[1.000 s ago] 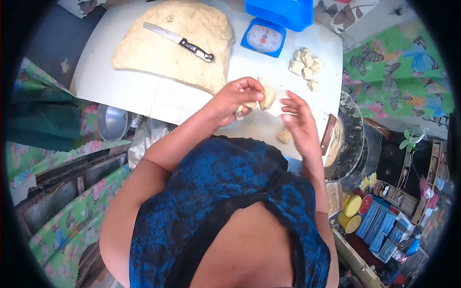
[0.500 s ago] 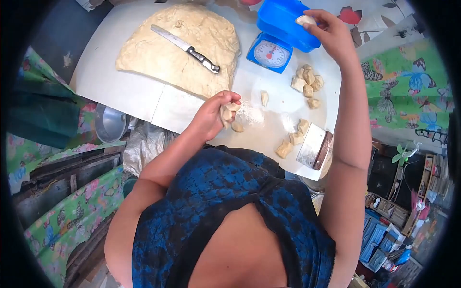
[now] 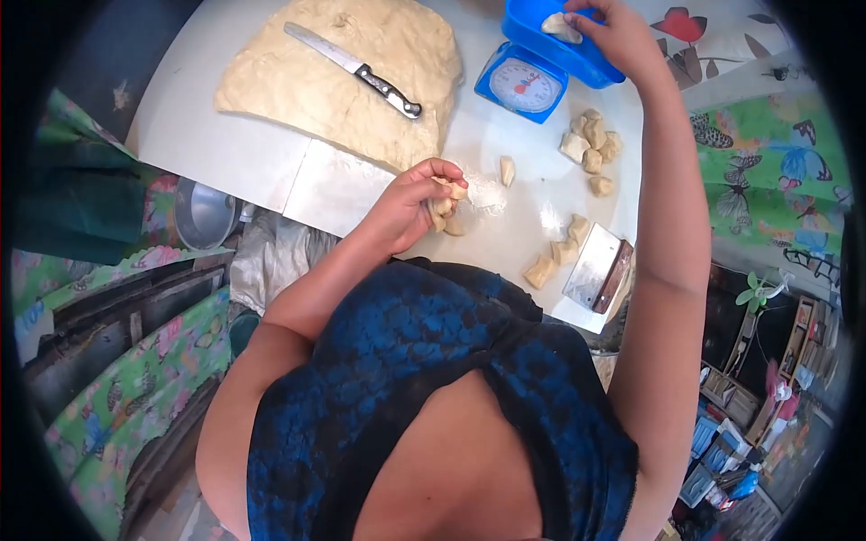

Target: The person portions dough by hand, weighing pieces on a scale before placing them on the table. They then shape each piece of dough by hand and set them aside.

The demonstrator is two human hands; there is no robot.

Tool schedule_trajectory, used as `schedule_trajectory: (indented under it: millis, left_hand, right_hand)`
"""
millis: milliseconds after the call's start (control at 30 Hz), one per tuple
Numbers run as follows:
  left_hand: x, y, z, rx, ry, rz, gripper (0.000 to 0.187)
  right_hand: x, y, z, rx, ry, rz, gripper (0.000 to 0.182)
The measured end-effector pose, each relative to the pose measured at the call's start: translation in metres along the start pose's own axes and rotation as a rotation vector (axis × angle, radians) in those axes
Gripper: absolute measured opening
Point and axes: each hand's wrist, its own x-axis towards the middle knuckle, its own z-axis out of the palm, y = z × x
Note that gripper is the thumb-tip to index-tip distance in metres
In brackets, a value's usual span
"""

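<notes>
Your right hand (image 3: pixel 615 36) is reaching up to the blue tray (image 3: pixel 552 38) of the kitchen scale (image 3: pixel 523 83) at the far edge of the white table (image 3: pixel 225 153), its fingers curling loosely around a pale, lumpy dough piece (image 3: pixel 559 25) that is lying in the tray; whether you are gripping it or only touching it cannot be told. Your left hand (image 3: pixel 417 206) is hovering low over the table near you, fingers closing around a few small dough bits (image 3: pixel 445 203), cream-coloured and irregular, with another bit showing just under the hand. The scale's round dial is facing you, its red needle pointing off to one side. The dough everywhere is looking soft, matte and floury. A large flattened dough slab (image 3: pixel 343 72) is spreading across the far left of the table with a black-handled knife (image 3: pixel 356 68) lying on top of it. To the right of the scale, a cluster of cut dough chunks (image 3: pixel 592 146) is sitting together, and a single chunk (image 3: pixel 507 169) is lying apart beside a dusting of flour. Nearer you, more chunks (image 3: pixel 557 257) are lying just beside a metal dough scraper (image 3: pixel 597 275) at the table's edge.
</notes>
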Motion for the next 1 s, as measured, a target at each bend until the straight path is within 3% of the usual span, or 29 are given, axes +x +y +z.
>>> schedule_trajectory:
  millis: [33, 100, 167, 233, 300, 367, 467, 533, 667, 767, 867, 967, 1000]
  left_hand:
    - [0.000, -0.001, -0.001, 0.015, 0.002, -0.004, 0.023]
    - [0.001, 0.000, -0.002, 0.025, -0.011, -0.009, 0.025]
    - [-0.001, -0.001, 0.001, 0.036, -0.025, -0.019, 0.027]
    - [-0.002, -0.002, 0.007, 0.077, 0.063, 0.064, 0.036]
    - [-0.002, -0.002, 0.005, 0.056, 0.034, 0.039, 0.042]
    - [-0.003, -0.004, 0.007, 0.033, 0.005, 0.014, 0.049]
    - [-0.007, -0.002, 0.021, 0.029, -0.044, 0.004, 0.059]
    - [-0.010, -0.002, 0.029, 0.120, -0.082, -0.020, 0.064]
    - [-0.011, -0.009, 0.031, 0.237, -0.065, -0.024, 0.065]
    - [-0.008, -0.013, 0.020, 0.328, -0.134, -0.061, 0.061]
    - [-0.009, -0.011, 0.015, 0.197, -0.078, -0.048, 0.049]
    - [-0.007, -0.006, 0.002, 0.015, -0.071, 0.074, 0.050]
    - [-0.008, -0.004, -0.002, -0.001, -0.053, 0.108, 0.050]
  right_hand:
    - [-0.005, -0.008, -0.003, 0.003, -0.002, 0.005, 0.024]
    - [-0.027, -0.029, -0.012, -0.007, 0.291, -0.072, 0.023]
    - [-0.047, -0.041, -0.019, 0.022, 0.331, -0.139, 0.020]
    - [-0.067, -0.040, -0.014, 0.052, 0.321, -0.214, 0.030]
    - [-0.104, -0.057, 0.006, 0.255, 0.187, -0.316, 0.031]
    - [-0.137, -0.074, 0.035, 0.412, -0.076, -0.288, 0.028]
    - [-0.172, -0.080, 0.077, 0.439, -0.209, -0.295, 0.032]
    - [-0.187, -0.081, 0.091, 0.623, -0.326, -0.061, 0.033]
    - [-0.200, -0.072, 0.092, 0.665, -0.353, 0.036, 0.027]
    - [-0.202, -0.061, 0.091, 0.783, -0.257, 0.146, 0.022]
    - [-0.200, -0.052, 0.086, 1.158, -0.082, 0.405, 0.017]
    - [-0.200, -0.046, 0.094, 1.078, -0.013, 0.238, 0.022]
    - [-0.199, -0.043, 0.097, 1.060, -0.090, 0.249, 0.024]
